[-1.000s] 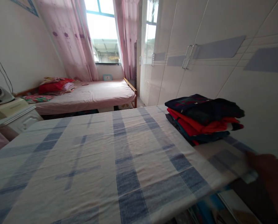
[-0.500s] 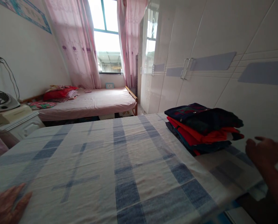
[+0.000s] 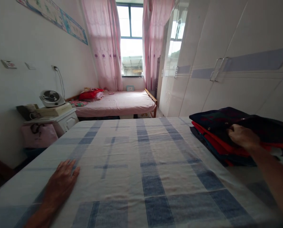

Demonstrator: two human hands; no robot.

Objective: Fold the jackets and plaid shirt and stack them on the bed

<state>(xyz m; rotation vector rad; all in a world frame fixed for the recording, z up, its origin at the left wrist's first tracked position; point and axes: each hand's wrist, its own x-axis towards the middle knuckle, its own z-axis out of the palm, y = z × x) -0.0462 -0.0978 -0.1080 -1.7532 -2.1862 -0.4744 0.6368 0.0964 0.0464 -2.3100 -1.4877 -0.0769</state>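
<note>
On the right of the bed lies a stack of folded clothes [image 3: 217,142], with red and dark blue layers showing along its side. Its uppermost piece is a dark plaid shirt [image 3: 217,118] with small buttons. My right hand [image 3: 243,136] rests on this shirt near its front edge, fingers curled and closed on the cloth; the fingertips are partly hidden. My left hand [image 3: 62,182] lies flat and open on the blue-and-white checked bedsheet [image 3: 122,190], fingers stretched forward and holding nothing.
A white wardrobe [image 3: 203,57] stands close behind the clothes. At the far end is a second bed [image 3: 122,103] with a pink sheet, below a curtained window. To the left, a small fan [image 3: 51,97] sits on a white cabinet [image 3: 67,122], beside a pink bag [image 3: 39,136].
The view has swung left. My right hand has come from beyond the stack's right side onto the top shirt. My left hand has reached farther forward over the sheet.
</note>
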